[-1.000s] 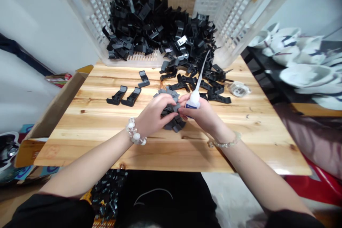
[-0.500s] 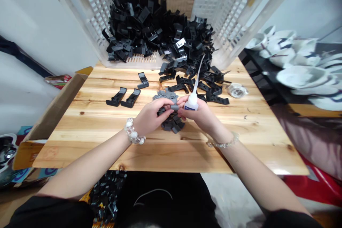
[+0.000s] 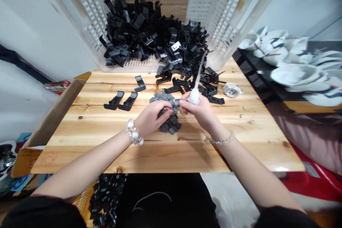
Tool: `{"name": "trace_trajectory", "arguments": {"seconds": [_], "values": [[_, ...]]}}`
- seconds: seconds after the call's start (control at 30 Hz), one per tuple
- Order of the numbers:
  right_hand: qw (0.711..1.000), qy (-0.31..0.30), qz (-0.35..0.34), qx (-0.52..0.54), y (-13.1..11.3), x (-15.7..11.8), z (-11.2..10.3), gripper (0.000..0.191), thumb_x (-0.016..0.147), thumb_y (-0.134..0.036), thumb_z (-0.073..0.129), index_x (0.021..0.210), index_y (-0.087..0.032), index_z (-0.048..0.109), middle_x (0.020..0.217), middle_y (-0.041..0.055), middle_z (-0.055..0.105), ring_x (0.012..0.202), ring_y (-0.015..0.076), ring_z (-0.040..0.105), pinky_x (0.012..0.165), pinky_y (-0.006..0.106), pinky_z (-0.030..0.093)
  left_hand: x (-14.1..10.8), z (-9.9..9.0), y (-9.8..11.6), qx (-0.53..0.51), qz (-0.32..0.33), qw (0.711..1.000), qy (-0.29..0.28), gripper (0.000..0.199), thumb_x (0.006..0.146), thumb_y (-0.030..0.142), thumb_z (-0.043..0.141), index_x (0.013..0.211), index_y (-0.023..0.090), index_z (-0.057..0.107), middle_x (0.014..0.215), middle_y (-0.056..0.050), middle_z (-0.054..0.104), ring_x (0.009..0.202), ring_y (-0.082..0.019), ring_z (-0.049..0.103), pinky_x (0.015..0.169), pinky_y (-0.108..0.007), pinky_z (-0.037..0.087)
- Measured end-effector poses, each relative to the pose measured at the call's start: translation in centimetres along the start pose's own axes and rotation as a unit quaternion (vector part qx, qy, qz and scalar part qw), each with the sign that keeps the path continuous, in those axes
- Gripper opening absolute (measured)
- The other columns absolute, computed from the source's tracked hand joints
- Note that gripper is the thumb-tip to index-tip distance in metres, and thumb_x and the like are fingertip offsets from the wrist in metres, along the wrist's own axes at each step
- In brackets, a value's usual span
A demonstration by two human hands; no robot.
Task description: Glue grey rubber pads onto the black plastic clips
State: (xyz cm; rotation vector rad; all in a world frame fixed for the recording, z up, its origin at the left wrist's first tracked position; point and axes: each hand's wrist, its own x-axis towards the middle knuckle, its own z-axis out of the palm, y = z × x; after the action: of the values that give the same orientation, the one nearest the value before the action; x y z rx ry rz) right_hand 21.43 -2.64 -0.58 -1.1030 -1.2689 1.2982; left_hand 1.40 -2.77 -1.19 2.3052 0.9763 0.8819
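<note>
As hands [image 3: 151,118] hover over wooden table [image 3: 88,128], bowls [image 3: 291,74] crowd black shelf [image 3: 267,82].

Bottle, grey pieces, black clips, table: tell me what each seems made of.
Bottle: probably plastic; its pale, thin nozzle looks translucent.
Grey pieces: flat and matte, perhaps rubber, foam or plastic; the view leaves it open.
Black clips: likely moulded plastic; even black with semi-gloss highlights, though coated metal is possible.
Table: wood, seemingly varnished; grain and knots show, and the near right corner glares.
</note>
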Motion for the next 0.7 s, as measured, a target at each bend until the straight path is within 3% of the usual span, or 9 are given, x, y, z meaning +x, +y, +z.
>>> {"name": "trace_trajectory", "arguments": {"seconds": [0.13, 0.27, 0.37, 0.5, 0.6, 0.7], "values": [[0.973, 0.204, -0.055, 0.095, -0.4, 1.8, -3.1, 0.024, 0.066, -0.023, 0.076, 0.078, -0.02, 0.056, 0.061, -0.0043, 0.055, 0.052, 0.0092, 0.052, 0.048, 0.022, 0.041, 2.2, 0.7, 0.2, 0.089, 0.037, 0.995, -0.039, 0.021, 0.095, 0.031, 0.048, 0.101, 0.015, 0.06, 0.102, -0.01, 0.067, 0.099, -0.022, 0.06, 0.091, -0.038, 0.046], [0.942, 0.301, -0.072, 0.132, -0.4, 3.2, -6.5, 0.026, 0.062, -0.017, 0.075, 0.076, -0.021, 0.053, 0.062, -0.0055, 0.054, 0.052, 0.0084, 0.051, 0.044, 0.02, 0.04, 5.6, 2.5, 0.6, 0.184, 0.023, 0.976, -0.113, 0.032, 0.093, 0.037, 0.051, 0.114, 0.013, 0.058, 0.113, -0.012, 0.065, 0.109, -0.028, 0.058, 0.095, -0.043, 0.044], [0.935, 0.314, -0.057, 0.153, -0.3, 3.6, -7.9, 0.029, 0.06, -0.018, 0.075, 0.076, -0.022, 0.05, 0.063, -0.006, 0.053, 0.053, 0.008, 0.05, 0.043, 0.019, 0.04, 7.7, 4.4, 0.8, 0.225, -0.002, 0.963, -0.146, 0.032, 0.092, 0.033, 0.052, 0.115, 0.012, 0.059, 0.112, -0.013, 0.066, 0.11, -0.03, 0.059, 0.096, -0.045, 0.043], [0.937, 0.307, -0.041, 0.159, -0.1, 3.5, -7.9, 0.028, 0.059, -0.018, 0.073, 0.075, -0.022, 0.05, 0.062, -0.006, 0.052, 0.054, 0.0083, 0.05, 0.043, 0.019, 0.041, 9.2, 6.5, 0.8, 0.234, -0.028, 0.959, -0.157, 0.027, 0.09, 0.02, 0.052, 0.113, 0.008, 0.058, 0.112, -0.018, 0.064, 0.11, -0.032, 0.058, 0.096, -0.046, 0.044], [0.945, 0.287, -0.033, 0.157, -0.4, 3.3, -7.6, 0.028, 0.057, -0.018, 0.073, 0.075, -0.021, 0.052, 0.062, -0.0058, 0.052, 0.054, 0.0078, 0.05, 0.045, 0.019, 0.041, 9.3, 6.7, 0.8, 0.229, -0.047, 0.959, -0.16, 0.028, 0.087, 0.015, 0.053, 0.114, 0.006, 0.057, 0.111, -0.02, 0.063, 0.108, -0.032, 0.06, 0.095, -0.044, 0.046], [0.961, 0.233, -0.031, 0.146, -1.1, 2.9, -7.1, 0.031, 0.055, -0.018, 0.078, 0.075, -0.02, 0.054, 0.061, -0.0056, 0.053, 0.054, 0.008, 0.05, 0.045, 0.02, 0.04, 9.0, 5.6, 1.1, 0.209, -0.046, 0.964, -0.159, 0.031, 0.087, 0.019, 0.055, 0.116, 0.009, 0.056, 0.112, -0.016, 0.062, 0.107, -0.029, 0.061, 0.095, -0.04, 0.047]]}}
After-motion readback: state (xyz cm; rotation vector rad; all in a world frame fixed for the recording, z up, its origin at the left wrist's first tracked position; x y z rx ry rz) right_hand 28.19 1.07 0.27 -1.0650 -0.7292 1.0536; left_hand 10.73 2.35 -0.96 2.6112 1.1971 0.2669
